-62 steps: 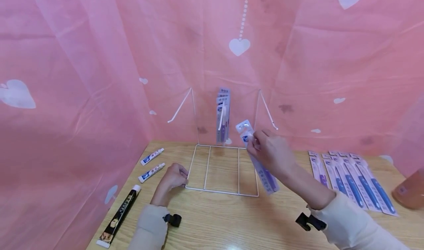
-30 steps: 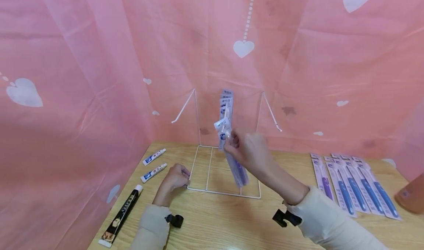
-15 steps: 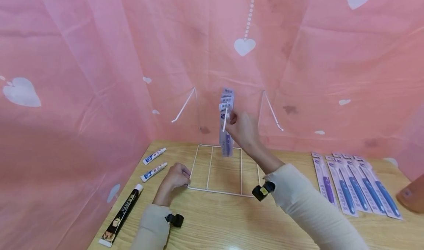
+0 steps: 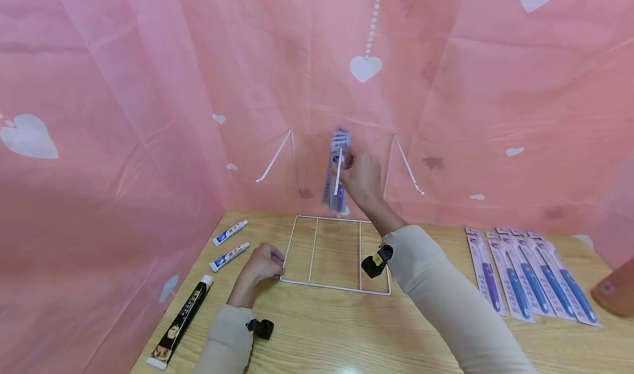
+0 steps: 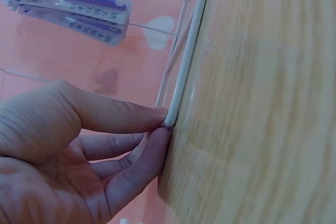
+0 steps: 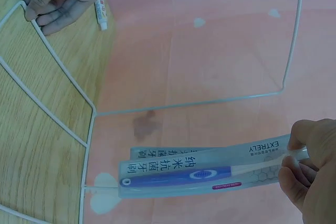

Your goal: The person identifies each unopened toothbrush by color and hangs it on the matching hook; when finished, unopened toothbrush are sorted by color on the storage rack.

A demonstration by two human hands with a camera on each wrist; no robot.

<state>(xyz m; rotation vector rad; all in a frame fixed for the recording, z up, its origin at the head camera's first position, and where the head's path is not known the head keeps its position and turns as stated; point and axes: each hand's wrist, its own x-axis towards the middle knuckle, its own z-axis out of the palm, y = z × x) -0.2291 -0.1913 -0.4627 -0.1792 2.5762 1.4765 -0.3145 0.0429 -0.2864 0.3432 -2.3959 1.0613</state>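
Observation:
A white wire display rack (image 4: 322,285) stands on the table, with a middle hook (image 4: 338,177) and a hook on either side. My left hand (image 4: 262,262) pinches the rack's front left corner between thumb and fingers. At the middle hook, my right hand (image 4: 363,179) pinches a packaged toothbrush (image 6: 205,174) with a purple handle near its upper part. The pack hangs in front of several similar packs, their printed tops stacked behind it. In the left wrist view the toothbrush packs (image 5: 92,11) overlap, purple handles showing through clear plastic.
On the right lie several packaged toothbrushes (image 4: 537,275), mostly blue-handled, one purple. An orange-brown container (image 4: 614,291) stands beyond them. Two small toothpaste tubes (image 4: 229,256) and a long black tube (image 4: 180,322) lie on the left. A pink curtain (image 4: 148,88) hangs behind the table.
My right hand has carried the packaged toothbrush left from beside the rack onto the middle hook, then back along it to the other packs. The left hand has stayed at the rack's corner.

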